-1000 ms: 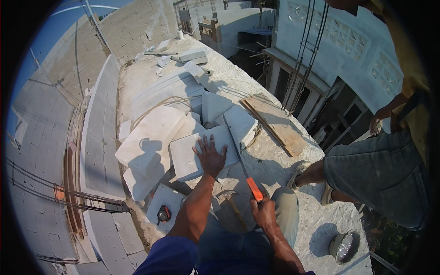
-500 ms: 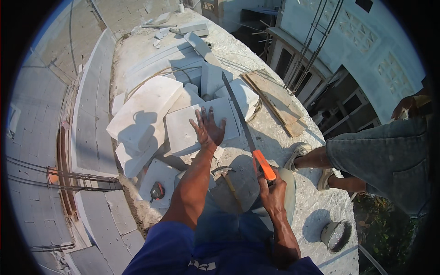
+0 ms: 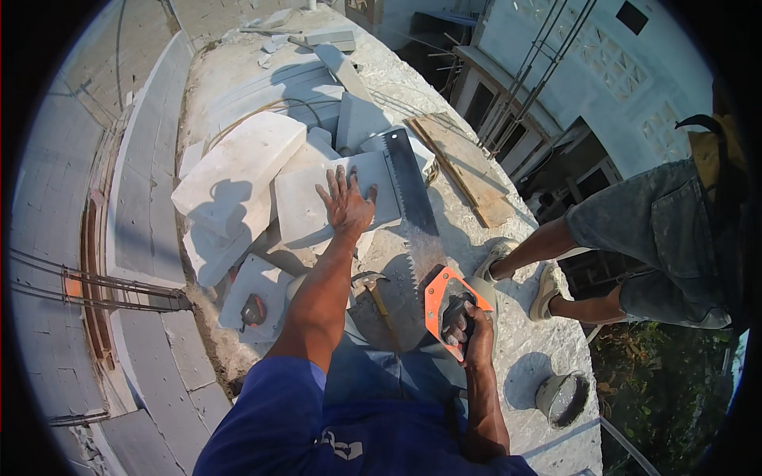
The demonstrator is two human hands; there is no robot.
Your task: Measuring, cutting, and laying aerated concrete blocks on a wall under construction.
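A co-worker (image 3: 667, 222) stands at your right; a large white block (image 3: 250, 147) lies just left of the pale block (image 3: 302, 208) before you, with a wooden board (image 3: 474, 170) beyond at right, a bucket (image 3: 549, 390) near your right side, a hammer (image 3: 381, 305) before your lap and a tape measure (image 3: 254, 311) at left. Your left hand (image 3: 348, 209) rests spread flat on the pale block; your right hand (image 3: 473, 330), apart from it, grips the saw (image 3: 422, 218). The saw's broad, dark blade (image 3: 416, 190) extends from an orange-and-black handle (image 3: 434, 300) beside the pale block's right edge, teeth facing left; contact cannot be determined.
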